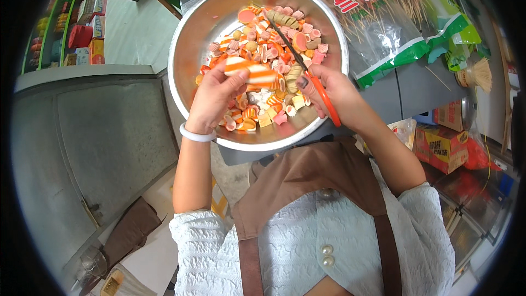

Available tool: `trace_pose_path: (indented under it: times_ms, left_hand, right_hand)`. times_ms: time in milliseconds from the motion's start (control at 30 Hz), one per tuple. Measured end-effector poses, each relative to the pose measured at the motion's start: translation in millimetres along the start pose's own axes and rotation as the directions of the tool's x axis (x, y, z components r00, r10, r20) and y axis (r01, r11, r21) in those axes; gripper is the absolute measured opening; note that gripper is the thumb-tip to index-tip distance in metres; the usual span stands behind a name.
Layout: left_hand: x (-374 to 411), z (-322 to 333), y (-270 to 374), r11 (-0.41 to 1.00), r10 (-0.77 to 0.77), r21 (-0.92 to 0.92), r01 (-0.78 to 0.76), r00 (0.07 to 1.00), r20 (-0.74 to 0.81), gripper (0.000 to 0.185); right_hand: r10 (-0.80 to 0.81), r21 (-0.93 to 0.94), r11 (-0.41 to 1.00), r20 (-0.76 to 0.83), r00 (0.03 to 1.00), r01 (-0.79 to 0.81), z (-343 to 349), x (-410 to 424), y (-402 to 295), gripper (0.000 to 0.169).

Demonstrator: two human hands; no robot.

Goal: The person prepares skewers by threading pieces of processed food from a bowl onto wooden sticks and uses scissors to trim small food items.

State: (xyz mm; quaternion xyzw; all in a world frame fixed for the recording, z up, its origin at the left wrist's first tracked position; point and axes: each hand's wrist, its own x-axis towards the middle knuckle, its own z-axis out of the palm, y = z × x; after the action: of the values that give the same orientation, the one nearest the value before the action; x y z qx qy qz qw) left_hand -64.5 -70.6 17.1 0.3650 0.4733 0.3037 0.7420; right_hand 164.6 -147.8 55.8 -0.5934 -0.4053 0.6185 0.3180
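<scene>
My left hand (pixel 218 96) pinches an orange-and-white striped food piece (pixel 257 75) above a large metal basin (pixel 187 49). My right hand (pixel 331 92) grips scissors (pixel 322 94) with orange handles; their dark blades point up and left over the basin, and I cannot tell how far apart they are. Beneath both hands, the basin holds many cut food pieces (pixel 271 53) in pink, orange, white and yellow. A ridged tan piece (pixel 283 19) lies by the blade tips.
Plastic bags of skewered food (pixel 370 0) lie on the grey table (pixel 415 94) to the right. A loose bamboo stick (pixel 437 78) and a container of sticks (pixel 476 75) are nearby. Cardboard boxes (pixel 441 148) stand lower right. Left are a shelf of packages (pixel 88 20) and a grey cabinet (pixel 115 119).
</scene>
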Motion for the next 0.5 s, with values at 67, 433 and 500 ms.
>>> trace_pose_path:
  times_ms: [67, 433, 500]
  left_hand:
    - [1.6, -10.9, 0.6, 0.97, -0.006, -0.242, 0.009, 1.0, 0.015, 0.025]
    - [-18.1, 15.8, 10.8, 0.907, 0.207, -0.344, -0.244, 0.968, -0.141, 0.027]
    - [-20.6, 18.2, 8.6, 0.905, 0.24, -0.324, -0.276, 0.96, -0.148, 0.027]
  right_hand:
    - [0.012, 0.052, 0.999, 0.035, 0.999, -0.014, 5.2, -1.6, -4.8, 0.037]
    - [-0.024, -0.343, 0.936, 0.145, 0.989, 0.073, 15.0, 0.3, 5.0, 0.075]
    - [0.088, -0.347, 0.938, 0.197, 0.977, -0.015, 15.0, -0.8, -7.2, 0.08]
